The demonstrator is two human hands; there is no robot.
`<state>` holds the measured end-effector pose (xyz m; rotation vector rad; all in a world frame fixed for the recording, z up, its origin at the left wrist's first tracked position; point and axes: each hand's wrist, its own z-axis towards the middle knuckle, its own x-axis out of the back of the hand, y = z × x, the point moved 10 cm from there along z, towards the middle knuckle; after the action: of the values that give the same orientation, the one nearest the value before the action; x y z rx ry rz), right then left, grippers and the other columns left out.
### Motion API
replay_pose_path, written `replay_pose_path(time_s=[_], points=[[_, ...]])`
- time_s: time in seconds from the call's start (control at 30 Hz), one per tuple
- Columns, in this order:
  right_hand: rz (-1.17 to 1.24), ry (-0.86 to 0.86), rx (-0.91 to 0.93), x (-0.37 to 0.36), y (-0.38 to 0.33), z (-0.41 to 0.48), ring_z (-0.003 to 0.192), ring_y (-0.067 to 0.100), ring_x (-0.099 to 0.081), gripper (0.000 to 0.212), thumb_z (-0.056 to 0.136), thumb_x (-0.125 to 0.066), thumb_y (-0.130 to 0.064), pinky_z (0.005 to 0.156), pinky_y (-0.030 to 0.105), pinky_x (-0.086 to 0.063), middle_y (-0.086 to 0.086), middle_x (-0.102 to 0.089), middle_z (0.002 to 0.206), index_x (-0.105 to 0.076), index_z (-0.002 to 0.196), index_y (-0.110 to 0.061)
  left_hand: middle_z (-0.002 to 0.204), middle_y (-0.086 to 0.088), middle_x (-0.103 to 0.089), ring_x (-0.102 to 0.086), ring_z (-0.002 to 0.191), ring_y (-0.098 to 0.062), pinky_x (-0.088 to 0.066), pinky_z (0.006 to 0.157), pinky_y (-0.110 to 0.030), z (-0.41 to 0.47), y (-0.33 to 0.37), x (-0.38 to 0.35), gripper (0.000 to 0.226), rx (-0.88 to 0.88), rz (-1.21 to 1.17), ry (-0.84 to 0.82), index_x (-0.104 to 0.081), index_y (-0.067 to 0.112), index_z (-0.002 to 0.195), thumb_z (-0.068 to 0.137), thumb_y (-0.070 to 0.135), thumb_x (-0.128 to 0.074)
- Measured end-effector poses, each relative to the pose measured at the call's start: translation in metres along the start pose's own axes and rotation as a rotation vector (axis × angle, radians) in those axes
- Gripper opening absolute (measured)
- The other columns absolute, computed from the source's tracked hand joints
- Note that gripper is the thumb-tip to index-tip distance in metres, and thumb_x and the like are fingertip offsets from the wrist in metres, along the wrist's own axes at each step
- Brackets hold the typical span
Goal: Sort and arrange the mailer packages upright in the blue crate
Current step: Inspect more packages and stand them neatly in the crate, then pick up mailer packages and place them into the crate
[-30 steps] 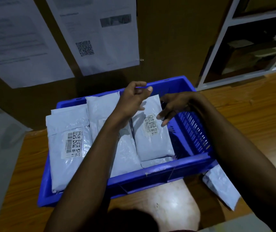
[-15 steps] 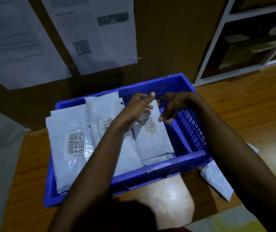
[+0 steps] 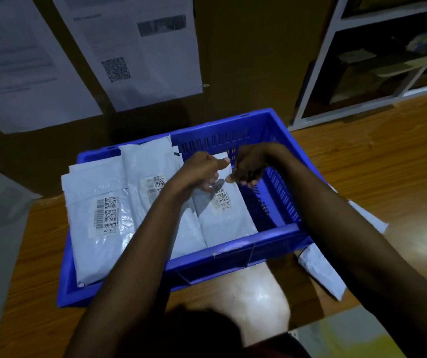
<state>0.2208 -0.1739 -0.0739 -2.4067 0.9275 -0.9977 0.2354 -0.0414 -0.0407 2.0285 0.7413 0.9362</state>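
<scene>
A blue crate (image 3: 233,257) sits on the wooden table with three white mailer packages leaning in a row inside it. The left mailer (image 3: 98,228) and the middle mailer (image 3: 150,171) show barcode labels. The right mailer (image 3: 225,218) leans beside them, and both hands are at its top edge. My left hand (image 3: 202,171) pinches that top edge with the thumb on it. My right hand (image 3: 248,166) curls over the same edge from the right, fingertips on the mailer. The crate's right part holds no mailer.
More white mailers (image 3: 321,270) lie on the table (image 3: 378,161) to the right of the crate, partly under my right arm. A brown wall with paper sheets (image 3: 135,47) stands right behind the crate. A white shelf unit (image 3: 318,73) is at the back right.
Both hands have come down and closer together on the right mailer's top edge. The mailer now leans lower in the crate. The view has shifted slightly.
</scene>
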Motion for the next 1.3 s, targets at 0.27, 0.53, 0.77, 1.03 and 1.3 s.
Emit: replay_pose_path(time_s=[0.27, 0.53, 0.77, 1.03, 1.3], points=[[0.115, 0.551, 0.402, 0.077, -0.006, -0.106, 0.064, 0.024, -0.072, 0.036, 0.095, -0.072, -0.042, 0.054, 0.028, -0.056, 0.015, -0.075, 0.076, -0.074, 0.086, -0.007, 0.09, -0.008, -0.073, -0.068, 0.074, -0.022, -0.054, 0.073, -0.041, -0.046, 0.045, 0.003, 0.018, -0.187, -0.213, 0.301, -0.066, 0.013, 0.106, 0.098, 0.028, -0.066], [0.372, 0.64, 0.644, 0.086, 0.097, -0.221, 0.065, 0.024, -0.072, 0.02, 0.097, -0.07, -0.03, 0.047, 0.028, -0.05, 0.011, -0.075, 0.079, -0.07, 0.095, -0.01, 0.091, -0.008, -0.076, -0.073, 0.077, -0.03, -0.059, 0.064, -0.038, -0.167, 0.087, -0.091, 0.016, -0.446, -0.265, 0.338, -0.067, 0.012, 0.114, 0.099, 0.016, -0.064], [0.41, 0.633, 0.446, 0.059, 0.218, -0.201, 0.079, 0.022, -0.073, 0.023, 0.095, -0.072, -0.034, 0.062, 0.035, -0.056, 0.003, -0.076, 0.083, -0.073, 0.097, -0.012, 0.083, -0.016, -0.072, -0.065, 0.065, -0.024, -0.05, 0.056, -0.038, -0.161, 0.01, -0.21, 0.004, -0.147, -0.241, 0.139, -0.071, 0.018, 0.094, 0.096, 0.022, -0.069], [-0.141, 0.565, -0.011, 0.015, 0.324, -0.133, 0.136, 0.041, -0.039, 0.057, 0.088, -0.075, -0.053, 0.103, 0.049, -0.039, 0.017, -0.046, 0.145, -0.058, 0.135, -0.025, 0.08, -0.01, -0.057, -0.052, 0.059, -0.022, -0.044, 0.053, -0.033, -0.125, -0.117, -0.288, 0.034, 0.338, -0.331, 0.052, -0.055, 0.009, 0.092, 0.093, 0.039, -0.071], [0.254, 0.564, -0.053, 0.019, 0.354, -0.143, 0.128, 0.039, -0.054, 0.075, 0.088, -0.079, -0.043, 0.096, 0.05, -0.05, 0.018, -0.057, 0.138, -0.044, 0.15, -0.02, 0.078, -0.013, -0.074, -0.067, 0.066, -0.026, -0.056, 0.063, -0.037, -0.12, -0.117, -0.307, 0.014, 0.332, -0.425, 0.091, -0.072, 0.001, 0.1, 0.095, 0.014, -0.072]])
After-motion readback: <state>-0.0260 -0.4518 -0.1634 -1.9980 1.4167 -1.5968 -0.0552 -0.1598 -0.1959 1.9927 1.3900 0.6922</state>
